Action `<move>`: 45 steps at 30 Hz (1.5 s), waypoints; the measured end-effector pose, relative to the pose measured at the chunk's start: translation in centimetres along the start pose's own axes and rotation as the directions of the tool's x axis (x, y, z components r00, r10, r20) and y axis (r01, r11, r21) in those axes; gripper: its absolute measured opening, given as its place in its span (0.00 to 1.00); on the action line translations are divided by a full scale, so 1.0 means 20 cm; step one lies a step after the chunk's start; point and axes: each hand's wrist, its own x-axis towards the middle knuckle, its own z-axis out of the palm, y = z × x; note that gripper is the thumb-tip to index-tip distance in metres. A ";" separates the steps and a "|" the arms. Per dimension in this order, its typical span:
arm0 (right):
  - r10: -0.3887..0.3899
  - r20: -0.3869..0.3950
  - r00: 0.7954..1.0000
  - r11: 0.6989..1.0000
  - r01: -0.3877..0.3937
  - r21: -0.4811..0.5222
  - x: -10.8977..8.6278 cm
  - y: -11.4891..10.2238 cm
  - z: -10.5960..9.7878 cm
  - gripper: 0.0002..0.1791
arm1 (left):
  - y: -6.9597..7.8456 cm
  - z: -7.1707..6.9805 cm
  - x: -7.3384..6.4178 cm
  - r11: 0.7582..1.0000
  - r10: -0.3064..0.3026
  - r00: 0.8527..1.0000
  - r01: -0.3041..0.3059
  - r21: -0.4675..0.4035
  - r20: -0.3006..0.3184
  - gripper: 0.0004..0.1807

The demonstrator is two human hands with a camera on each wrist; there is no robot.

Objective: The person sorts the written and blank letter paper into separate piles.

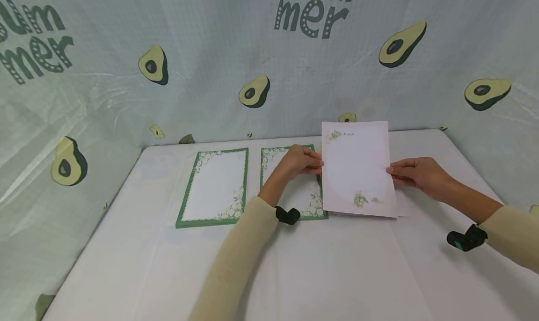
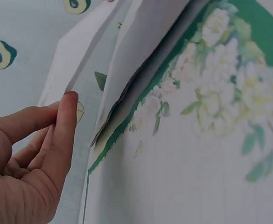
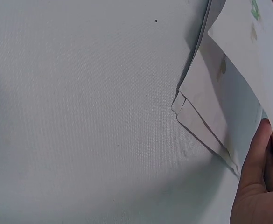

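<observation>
A pale pink sheet of paper (image 1: 358, 166) with small floral prints is held up between both hands. My left hand (image 1: 300, 161) pinches its left edge, thumb and fingertips meeting on the paper in the left wrist view. On the opposite edge, my right hand (image 1: 421, 175) pinches the sheet at about mid-height. Beneath it lies a loose stack of similar pale sheets (image 3: 206, 121), their corners fanned unevenly in the right wrist view. A green-bordered sheet with white flowers (image 2: 192, 154) lies under my left forearm, partly covered by that arm.
Another green-bordered floral sheet (image 1: 216, 185) lies on the left, with more edges showing under it. All the paper rests on a white-covered table (image 1: 337, 269). A pale curtain (image 1: 202, 45) printed with avocados hangs behind the table and along its sides.
</observation>
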 end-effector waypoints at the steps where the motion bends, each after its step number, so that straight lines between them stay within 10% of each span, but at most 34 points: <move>1: -0.002 -0.001 1.000 1.000 0.002 -0.014 0.00 0.00 0.00 0.18 | 0.00 0.01 0.01 1.000 0.000 1.000 0.000 0.015 -0.012 0.08; 17: -0.046 -0.031 0.998 0.972 0.038 -0.230 0.07 0.01 -0.06 0.32 | -0.02 0.17 0.02 0.976 0.036 0.984 0.003 0.216 -0.174 0.04; 25: -0.013 -0.090 0.996 0.951 -0.016 -0.307 0.11 0.05 -0.04 0.31 | 0.00 0.23 0.06 0.836 0.045 0.972 0.090 0.542 -0.230 0.09; 31: -0.035 -0.097 0.995 0.952 0.004 -0.306 0.11 0.06 -0.02 0.31 | 0.01 0.23 0.08 0.809 0.016 0.968 0.134 0.572 -0.250 0.10; 38: -0.032 -0.054 0.998 0.942 0.012 -0.336 0.10 0.08 -0.06 0.35 | 0.01 0.27 0.10 0.672 0.099 0.962 0.125 0.730 -0.256 0.13; 45: -0.018 -0.016 1.000 0.955 0.013 -0.296 0.12 0.09 -0.05 0.35 | 0.02 0.29 0.10 0.602 0.109 0.952 0.165 0.781 -0.286 0.16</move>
